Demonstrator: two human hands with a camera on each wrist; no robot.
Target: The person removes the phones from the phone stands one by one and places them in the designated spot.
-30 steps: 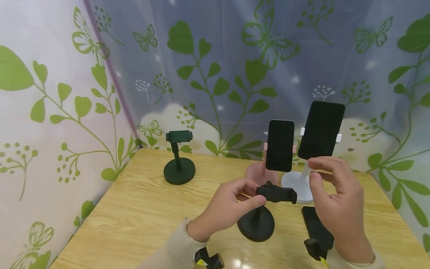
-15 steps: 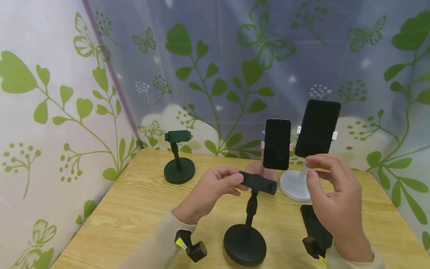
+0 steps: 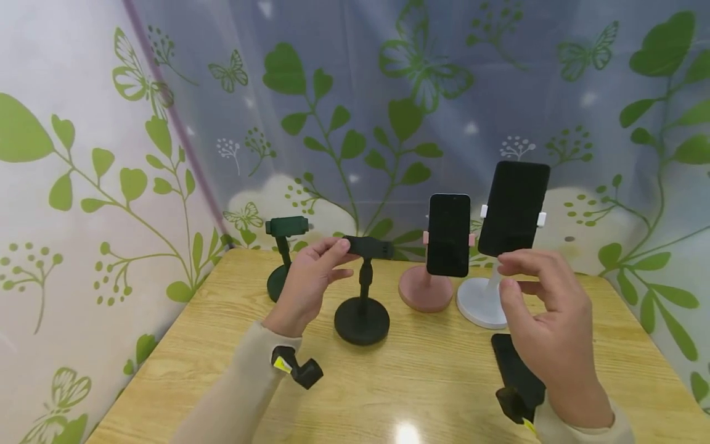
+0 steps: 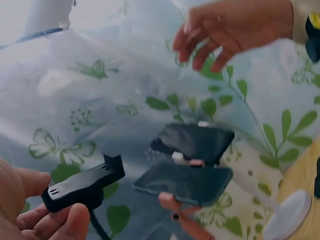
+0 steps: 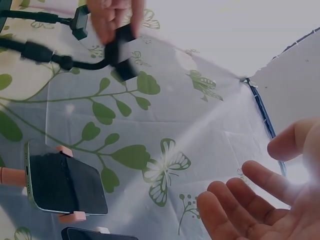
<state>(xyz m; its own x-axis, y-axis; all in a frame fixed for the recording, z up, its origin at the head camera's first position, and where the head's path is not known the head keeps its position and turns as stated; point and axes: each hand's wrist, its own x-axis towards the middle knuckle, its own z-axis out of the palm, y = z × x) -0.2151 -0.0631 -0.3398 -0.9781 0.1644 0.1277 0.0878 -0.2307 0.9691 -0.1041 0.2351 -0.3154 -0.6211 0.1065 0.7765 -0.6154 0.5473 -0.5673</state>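
Observation:
My left hand (image 3: 307, 280) pinches the left end of the clamp on a black phone stand (image 3: 362, 324) between thumb and fingers. In the left wrist view that clamp (image 4: 82, 187) lies across the fingertips, with no phone in it. The stand is upright, its round base just right of the hand. My right hand (image 3: 551, 327) holds nothing; its fingers are loosely bent in front of the white phone stand (image 3: 478, 303). Below it a loose black phone (image 3: 513, 364) lies flat on the table, partly covered by the hand and wrist camera.
A dark green phone stand (image 3: 286, 226) is at the back left, partly behind my left hand. A pink phone stand (image 3: 424, 293) bears an upright phone (image 3: 449, 234). The white stand bears a larger phone (image 3: 514, 206). A patterned curtain (image 3: 344, 74) backs the wooden table (image 3: 344, 394).
My left hand has carried the black stand leftward and back, from in front of the pink stand to beside the green one. The right hand has stayed nearly still.

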